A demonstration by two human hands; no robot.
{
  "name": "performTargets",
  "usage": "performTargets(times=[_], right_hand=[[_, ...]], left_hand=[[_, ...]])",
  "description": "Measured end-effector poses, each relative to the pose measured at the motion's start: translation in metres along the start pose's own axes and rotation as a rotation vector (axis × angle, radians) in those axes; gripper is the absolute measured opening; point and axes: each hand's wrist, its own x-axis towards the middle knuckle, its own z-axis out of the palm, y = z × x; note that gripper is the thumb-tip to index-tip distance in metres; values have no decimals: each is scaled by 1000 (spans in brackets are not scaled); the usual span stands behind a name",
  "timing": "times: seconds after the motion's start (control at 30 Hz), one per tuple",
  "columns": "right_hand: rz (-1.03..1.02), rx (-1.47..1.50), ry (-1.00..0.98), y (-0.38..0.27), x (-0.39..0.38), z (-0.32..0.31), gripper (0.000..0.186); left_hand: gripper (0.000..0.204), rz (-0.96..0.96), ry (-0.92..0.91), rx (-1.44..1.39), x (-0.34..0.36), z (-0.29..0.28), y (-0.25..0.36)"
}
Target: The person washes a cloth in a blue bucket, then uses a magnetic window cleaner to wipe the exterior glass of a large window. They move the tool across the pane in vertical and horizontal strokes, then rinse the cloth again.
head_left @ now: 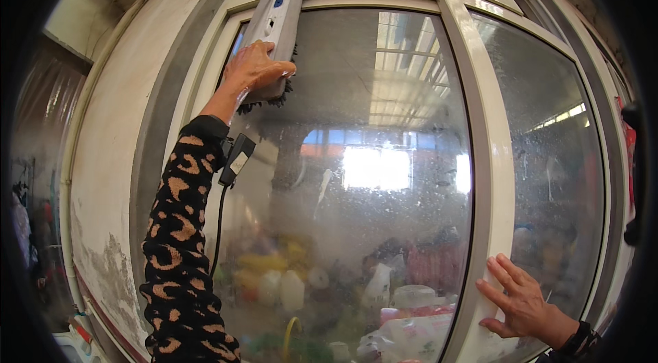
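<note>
A: Where is the cleaning pad, and what is the state of the hands?

B: The grey cleaning pad (pixel 286 27) is at the large pane's (pixel 329 75) upper left corner, overlapping its frame (pixel 384 2). The left hand (pixel 257 66) grips the pad's back, fingers curled. The right hand (pixel 519 303) is spread, holding nothing, against the cream post (pixel 491 150) along the pane's right side.

A: Reason for this arrangement?

B: In my judgement, gripping the back keeps the dark fringe (pixel 282 96) turned toward the pane; the right hand probably steadies the person.

A: Containers?

B: Low in the pane: a pale jug (pixel 293 289) left of its middle, a white bottle (pixel 378 285) and white tub (pixel 413 296) right of it. Contents undetermined. Whether behind the pane or mirrored, I cannot tell.
</note>
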Motion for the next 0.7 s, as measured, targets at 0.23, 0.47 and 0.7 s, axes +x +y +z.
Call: performTargets(times=[0.23,0.47,0.7], right_hand=[[-45,16,-18,-15,9,-33,77],[-74,10,-18,-2,24,-81,74],[-111,98,285,39,85,-79,72]], left_hand=[[89,268,-93,-58,-16,0,66],[87,538,-216,-77,-40,9,85],[95,683,-312,-96,-113,18,46]])
